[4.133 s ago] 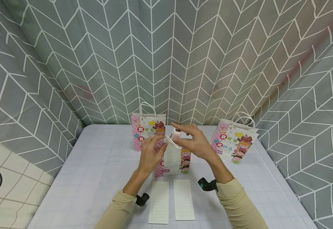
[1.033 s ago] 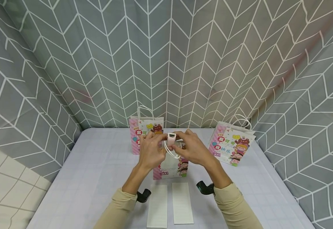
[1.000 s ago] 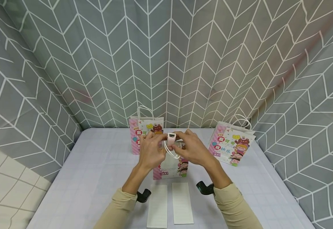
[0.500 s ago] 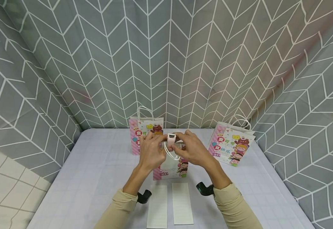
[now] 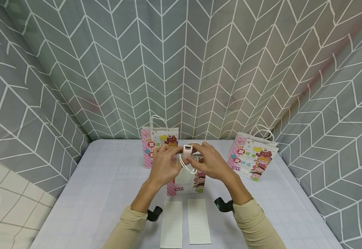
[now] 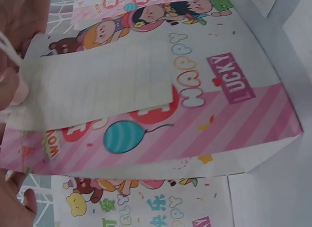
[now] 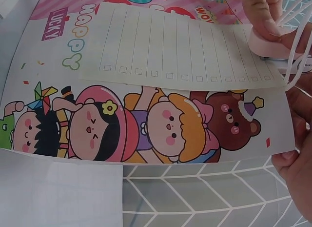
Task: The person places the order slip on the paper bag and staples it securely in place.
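Note:
My right hand (image 5: 210, 160) holds a small pink stapler (image 5: 187, 152) between thumb and fingers at the top of the middle gift bag (image 5: 185, 188). My left hand (image 5: 165, 164) pinches that bag's top edge, its fingertips right against the stapler. A lined checklist sheet (image 7: 180, 46) lies flat over the bag's printed front, and its upper end reaches the stapler in the right wrist view. The bag's white handle (image 5: 187, 167) hangs forward over the sheet. The stapler's mouth is hidden behind fingers.
Another printed gift bag (image 5: 146, 148) stands behind on the left, and a third bag (image 5: 252, 155) leans at the right. Two pale lined notepads (image 5: 171, 224) lie side by side before the hands. A patterned curtain (image 5: 181, 69) surrounds the white table (image 5: 100, 193).
Since the earliest frame, the left hand has come close to the stapler, and the stapler has settled upright onto the bag's top. Over the last second the hands stay nearly still.

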The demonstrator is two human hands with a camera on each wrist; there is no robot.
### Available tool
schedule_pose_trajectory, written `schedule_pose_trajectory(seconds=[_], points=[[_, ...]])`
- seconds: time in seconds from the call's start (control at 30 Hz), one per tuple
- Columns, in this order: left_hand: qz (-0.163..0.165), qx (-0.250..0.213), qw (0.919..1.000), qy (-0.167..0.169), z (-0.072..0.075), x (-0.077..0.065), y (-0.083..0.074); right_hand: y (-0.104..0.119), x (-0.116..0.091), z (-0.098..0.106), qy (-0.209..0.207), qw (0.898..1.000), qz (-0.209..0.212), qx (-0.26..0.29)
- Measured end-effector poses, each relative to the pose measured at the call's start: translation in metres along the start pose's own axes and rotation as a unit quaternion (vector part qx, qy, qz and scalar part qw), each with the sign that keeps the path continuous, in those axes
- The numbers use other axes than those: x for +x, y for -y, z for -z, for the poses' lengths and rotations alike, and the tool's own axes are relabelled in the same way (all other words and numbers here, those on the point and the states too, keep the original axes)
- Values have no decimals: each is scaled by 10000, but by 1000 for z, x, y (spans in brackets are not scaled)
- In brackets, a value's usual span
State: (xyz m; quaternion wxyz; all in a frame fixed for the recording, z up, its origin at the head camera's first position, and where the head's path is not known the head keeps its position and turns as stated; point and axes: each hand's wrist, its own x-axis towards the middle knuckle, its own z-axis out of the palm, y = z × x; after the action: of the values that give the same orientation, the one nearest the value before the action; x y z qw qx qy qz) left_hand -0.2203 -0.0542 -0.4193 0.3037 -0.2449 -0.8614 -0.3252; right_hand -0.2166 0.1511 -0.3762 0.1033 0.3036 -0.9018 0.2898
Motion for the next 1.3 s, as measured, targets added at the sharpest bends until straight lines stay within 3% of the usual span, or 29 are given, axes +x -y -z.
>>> schedule_pose_trajectory(seconds=[0.23, 0.47, 0.87, 1.3], points=[[-130, -12, 9994, 328, 5, 1, 1, -4, -1, 0, -65, 9999, 105, 46], [81, -411, 9975, 577, 8, 0, 5, -4, -2, -1, 23, 9996, 62, 265], [-115, -391, 9988, 286, 2, -2, 8, -8, 1, 0, 67, 9985, 98, 526], [-183, -317, 9992, 162, 2, -2, 8, -7, -2, -2, -59, 9997, 242, -25]])
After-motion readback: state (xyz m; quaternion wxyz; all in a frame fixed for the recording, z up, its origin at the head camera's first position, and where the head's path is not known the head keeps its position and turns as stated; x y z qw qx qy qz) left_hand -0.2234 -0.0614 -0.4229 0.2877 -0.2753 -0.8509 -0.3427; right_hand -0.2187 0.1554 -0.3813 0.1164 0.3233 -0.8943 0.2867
